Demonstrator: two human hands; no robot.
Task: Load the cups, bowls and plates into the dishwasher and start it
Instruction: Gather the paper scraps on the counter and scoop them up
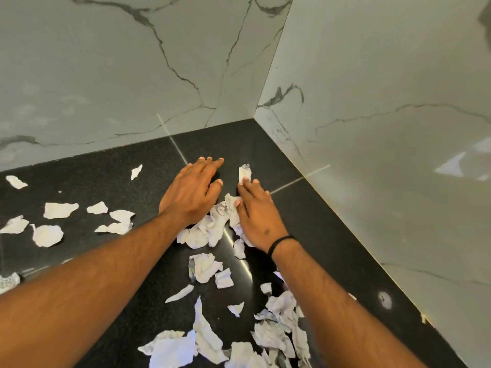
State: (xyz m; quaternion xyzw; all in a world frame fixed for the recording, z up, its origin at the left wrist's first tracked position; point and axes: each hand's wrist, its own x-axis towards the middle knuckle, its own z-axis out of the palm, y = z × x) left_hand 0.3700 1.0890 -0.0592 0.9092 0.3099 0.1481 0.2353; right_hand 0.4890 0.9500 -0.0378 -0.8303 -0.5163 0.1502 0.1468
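Note:
No cup, bowl, plate or dishwasher is in view. Both my hands lie on a black speckled countertop (87, 181) near its back corner. My left hand (191, 193) rests flat, palm down, fingers straight and pointing at the wall. My right hand (256, 212), a black band on its wrist, has straight fingers touching a small torn paper scrap (244, 173). Between and under the two hands sits a crumpled heap of paper pieces (210, 229), which the right thumb touches.
Several torn white paper scraps are strewn over the counter, to the left (47, 235) and toward me (204, 269). White marble-patterned walls (372, 168) close the counter at the back and right. A round mark (384, 299) shows low on the right wall.

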